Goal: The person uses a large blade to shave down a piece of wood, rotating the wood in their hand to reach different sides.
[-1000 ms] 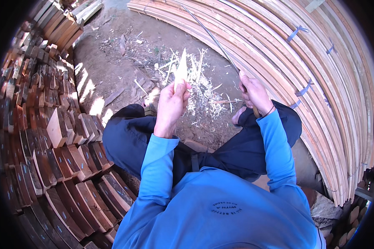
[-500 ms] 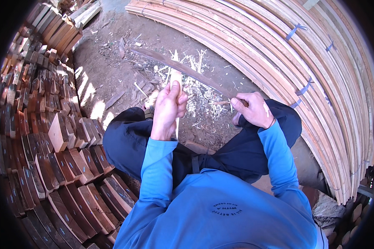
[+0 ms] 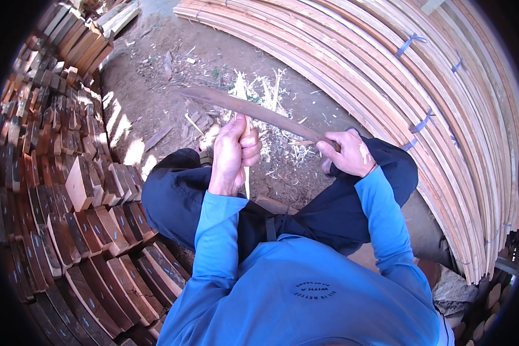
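A long brown machete is in my right hand, whose fingers are wrapped round its handle end. Its blade slants up and to the left, passing just above my left hand. That hand is closed round a narrow pale wooden stick, which shows below the fist and beyond the blade. Blade and stick overlap close to my left thumb; whether they touch, I cannot tell. Pale wood shavings lie scattered on the ground beneath both hands.
Stacked wooden blocks rise along the left side. Long curved bundles of planks, bound with blue ties, fill the right and far right. Bare dirt lies between them, and a grey rock sits at lower right.
The machete blade has come nearer to me along the stick, down to my left thumb, and its broad face shows more. My left hand stays nearly in place.
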The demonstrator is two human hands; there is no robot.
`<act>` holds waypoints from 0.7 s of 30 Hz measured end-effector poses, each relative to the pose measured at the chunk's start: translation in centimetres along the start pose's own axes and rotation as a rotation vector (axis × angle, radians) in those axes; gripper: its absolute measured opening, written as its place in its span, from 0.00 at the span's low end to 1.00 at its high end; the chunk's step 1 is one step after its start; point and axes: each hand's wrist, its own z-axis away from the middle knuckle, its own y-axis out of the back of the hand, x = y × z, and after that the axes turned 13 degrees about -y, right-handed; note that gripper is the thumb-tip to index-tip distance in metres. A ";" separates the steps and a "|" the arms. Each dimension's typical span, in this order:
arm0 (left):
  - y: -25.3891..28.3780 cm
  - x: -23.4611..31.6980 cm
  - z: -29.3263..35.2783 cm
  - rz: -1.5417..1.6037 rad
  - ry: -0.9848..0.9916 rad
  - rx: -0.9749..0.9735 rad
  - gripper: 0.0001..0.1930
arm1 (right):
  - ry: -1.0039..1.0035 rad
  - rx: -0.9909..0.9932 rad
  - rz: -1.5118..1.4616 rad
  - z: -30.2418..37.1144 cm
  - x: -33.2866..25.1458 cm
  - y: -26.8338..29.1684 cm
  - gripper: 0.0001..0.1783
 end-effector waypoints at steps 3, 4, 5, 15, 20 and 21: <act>-0.2 -0.1 -0.1 0.041 -0.023 0.054 0.14 | -0.036 -0.019 0.017 -1.3 -0.5 -0.7 0.36; -0.2 -0.2 -0.1 0.031 -0.005 0.039 0.13 | -0.055 -0.039 0.011 -1.8 -0.7 -0.8 0.36; 0.0 -0.3 0.0 0.020 0.009 0.030 0.13 | -0.029 -0.027 0.020 -2.4 -1.2 -1.0 0.36; -0.7 -1.3 -0.1 -0.031 0.081 0.011 0.14 | -0.251 0.054 0.003 -9.1 -5.4 -1.6 0.44; -0.4 -0.9 -0.3 -0.035 0.054 -0.020 0.17 | -0.344 0.071 -0.182 -11.1 -2.6 -0.4 0.46; -0.3 -1.0 -0.3 -0.040 0.049 0.006 0.18 | -0.313 0.071 -0.178 -10.6 -2.2 -0.1 0.46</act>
